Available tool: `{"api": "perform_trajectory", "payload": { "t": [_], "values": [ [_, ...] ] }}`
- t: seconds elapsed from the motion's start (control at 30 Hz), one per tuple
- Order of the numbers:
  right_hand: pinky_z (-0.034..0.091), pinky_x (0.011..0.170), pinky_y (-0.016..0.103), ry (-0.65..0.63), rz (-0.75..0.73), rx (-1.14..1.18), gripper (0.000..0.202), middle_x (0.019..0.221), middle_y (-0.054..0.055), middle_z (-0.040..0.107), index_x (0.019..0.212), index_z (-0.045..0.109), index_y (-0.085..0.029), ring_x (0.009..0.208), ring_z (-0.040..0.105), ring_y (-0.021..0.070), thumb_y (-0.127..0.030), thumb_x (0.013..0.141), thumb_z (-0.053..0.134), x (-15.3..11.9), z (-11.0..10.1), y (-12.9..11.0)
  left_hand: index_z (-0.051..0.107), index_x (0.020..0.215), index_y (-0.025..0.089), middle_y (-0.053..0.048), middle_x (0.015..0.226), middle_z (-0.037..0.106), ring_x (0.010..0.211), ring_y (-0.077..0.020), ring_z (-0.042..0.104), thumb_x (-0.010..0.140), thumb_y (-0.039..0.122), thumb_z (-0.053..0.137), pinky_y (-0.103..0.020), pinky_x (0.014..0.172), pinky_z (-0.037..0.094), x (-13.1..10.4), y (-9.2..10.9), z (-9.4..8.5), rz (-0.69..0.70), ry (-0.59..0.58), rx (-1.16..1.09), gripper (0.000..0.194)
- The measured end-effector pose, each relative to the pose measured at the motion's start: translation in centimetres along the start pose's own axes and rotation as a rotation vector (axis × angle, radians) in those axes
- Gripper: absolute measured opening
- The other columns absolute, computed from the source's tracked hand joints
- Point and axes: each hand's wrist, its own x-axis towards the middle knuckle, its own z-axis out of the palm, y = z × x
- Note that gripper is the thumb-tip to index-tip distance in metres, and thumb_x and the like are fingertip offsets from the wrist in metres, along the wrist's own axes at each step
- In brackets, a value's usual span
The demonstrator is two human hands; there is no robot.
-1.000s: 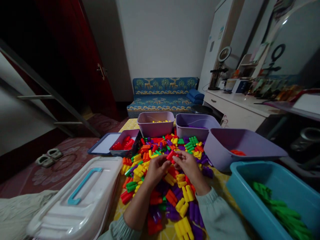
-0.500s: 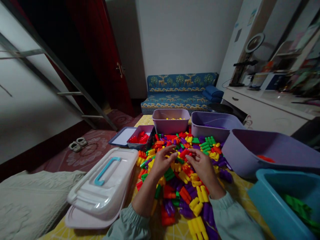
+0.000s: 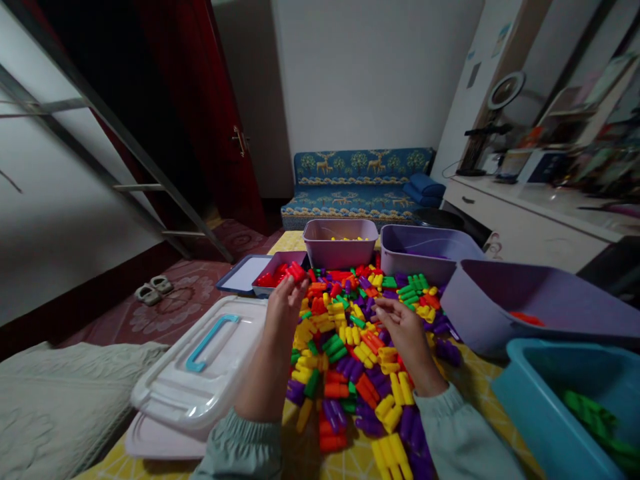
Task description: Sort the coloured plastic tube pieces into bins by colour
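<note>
My left hand is closed on a red block at the near right edge of the small box, which has red pieces inside. Over the pile of red, yellow, green, purple and orange plastic blocks, my right hand hovers with its fingers bent and apart, nothing visible between them. Behind the pile stand a pink-purple bin with yellow pieces and a purple bin with purple pieces.
At right are a large purple bin with orange-red pieces and a teal bin with green pieces. White lids with a blue handle lie at left. A blue patterned sofa stands beyond the table.
My left hand has moved left from the pile's middle to the small box, carrying the red block. My right hand has stayed over the pile and no longer touches that block.
</note>
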Motion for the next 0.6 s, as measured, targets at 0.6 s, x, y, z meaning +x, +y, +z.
{"api": "perform_trajectory", "payload": {
  "t": [0.6],
  "values": [
    [0.047,0.059,0.027,-0.269,0.005,-0.723,0.008,0.069,0.004,0.07,0.071,0.07,-0.019,0.068,0.066,0.0193,-0.022,0.068,0.063,1.1,-6.7,-1.6,0.075,0.086,0.015,-0.005,0.074,0.071,0.064,-0.0147,0.06,0.075,0.038,0.066,-0.021,0.057,0.044,-2.7,-2.1,-0.3,-0.112,-0.834,1.034,0.028]
  ]
}}
